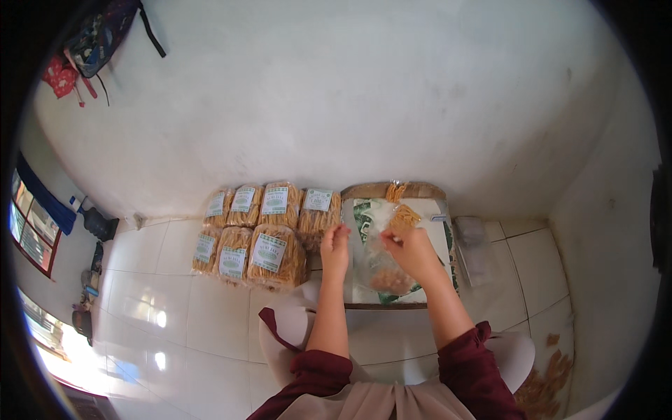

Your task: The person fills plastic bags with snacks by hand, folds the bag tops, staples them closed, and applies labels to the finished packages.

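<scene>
My left hand (pixel 336 248) is raised at the tray's left side, fingers curled together; whatever they hold is too small to make out. My right hand (pixel 409 248) pinches the upper part of a clear plastic bag (pixel 390 278) with light-brown contents at its bottom. The bag is over a wood-rimmed tray (pixel 439 192) lined with white and green printed material. Just beyond my right hand lies a small bag of yellow stick snacks (pixel 404 215); another bundle of orange sticks (pixel 395 192) rests at the tray's back edge.
Several labelled snack packs (pixel 273 255) stand against the wall, left of the tray. Flat clear bags (pixel 470 245) lie right of it. Brown loose pieces (pixel 549 378) lie on the lower-right floor. A backpack (pixel 98 38) hangs upper left; a dark water jug (pixel 98 224) stands by the left wall.
</scene>
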Demonstrator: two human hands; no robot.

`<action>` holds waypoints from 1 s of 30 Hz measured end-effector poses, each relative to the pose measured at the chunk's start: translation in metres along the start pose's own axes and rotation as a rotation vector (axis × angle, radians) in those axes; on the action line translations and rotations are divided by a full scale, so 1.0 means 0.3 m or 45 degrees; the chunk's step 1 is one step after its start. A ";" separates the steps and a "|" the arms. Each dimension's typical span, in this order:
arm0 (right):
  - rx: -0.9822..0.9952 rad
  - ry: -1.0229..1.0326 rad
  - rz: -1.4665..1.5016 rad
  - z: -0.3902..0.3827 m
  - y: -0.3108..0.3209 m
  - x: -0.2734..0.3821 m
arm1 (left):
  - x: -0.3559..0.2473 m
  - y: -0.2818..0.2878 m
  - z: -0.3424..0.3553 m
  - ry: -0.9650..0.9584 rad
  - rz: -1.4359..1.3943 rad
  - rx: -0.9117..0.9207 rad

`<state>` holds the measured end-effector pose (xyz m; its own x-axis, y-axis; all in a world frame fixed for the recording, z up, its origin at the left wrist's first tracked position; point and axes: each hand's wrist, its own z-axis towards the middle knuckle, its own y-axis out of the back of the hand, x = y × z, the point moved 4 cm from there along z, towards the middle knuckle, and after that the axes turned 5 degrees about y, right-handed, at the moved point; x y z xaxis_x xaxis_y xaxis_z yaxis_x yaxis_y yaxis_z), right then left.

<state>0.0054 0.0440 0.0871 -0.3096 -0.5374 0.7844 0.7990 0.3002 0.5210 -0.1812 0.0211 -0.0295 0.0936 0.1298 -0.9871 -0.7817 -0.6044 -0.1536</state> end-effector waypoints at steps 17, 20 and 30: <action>0.051 -1.191 0.485 -0.365 -0.017 -0.705 | 0.086 0.039 0.015 0.147 0.288 -0.207; -0.032 -0.993 -0.051 -0.361 0.092 -0.808 | 0.085 0.020 0.011 0.218 0.242 -0.166; -0.135 -0.311 -0.214 0.038 -0.211 -0.877 | -0.080 -0.052 -0.034 0.284 -0.042 -0.081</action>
<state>0.0302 0.1754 -0.1483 -0.5460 -0.3636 0.7548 0.7717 0.1324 0.6221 -0.1650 0.0193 -0.0039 0.2582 -0.0223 -0.9658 -0.7360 -0.6521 -0.1817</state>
